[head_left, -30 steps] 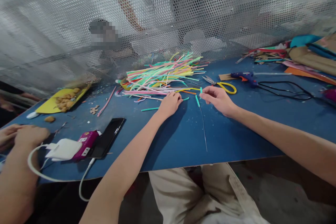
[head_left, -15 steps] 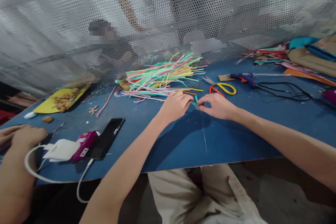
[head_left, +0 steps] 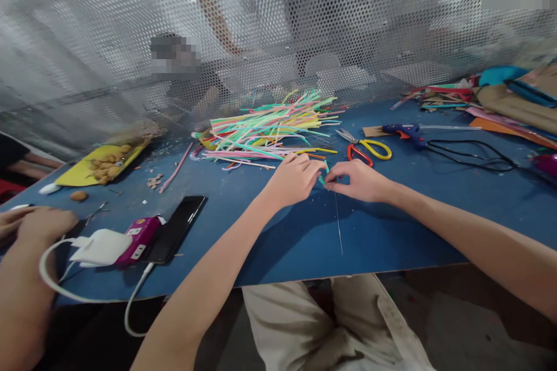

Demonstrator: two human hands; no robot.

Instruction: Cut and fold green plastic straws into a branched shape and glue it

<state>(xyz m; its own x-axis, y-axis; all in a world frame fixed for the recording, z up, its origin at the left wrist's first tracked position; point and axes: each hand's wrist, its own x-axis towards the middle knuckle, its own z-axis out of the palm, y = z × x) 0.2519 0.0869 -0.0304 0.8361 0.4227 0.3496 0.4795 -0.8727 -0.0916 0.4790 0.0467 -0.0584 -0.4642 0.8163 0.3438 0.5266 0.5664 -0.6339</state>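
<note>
My left hand (head_left: 292, 178) and my right hand (head_left: 357, 181) meet fingertip to fingertip over the blue table (head_left: 278, 232). Between them they pinch a short teal straw piece (head_left: 323, 177). A thin wire (head_left: 338, 221) runs from my right fingertips toward the table's near edge. Just beyond my hands lies a pile of coloured straws (head_left: 272, 124). Scissors with red and yellow handles (head_left: 365, 148) lie beside my right hand, to its far right.
A blue glue gun (head_left: 402, 130) with a black cord, and coloured paper sheets (head_left: 500, 98), sit far right. A phone (head_left: 176, 229), a pink device and a white charger (head_left: 102, 246) lie left. Another person's hands (head_left: 30, 226) work at the left edge. Perforated metal screen behind.
My hands came together from apart: the left left the straw pile, moved right and now pinches the teal piece with the right hand, slightly nearer to me.
</note>
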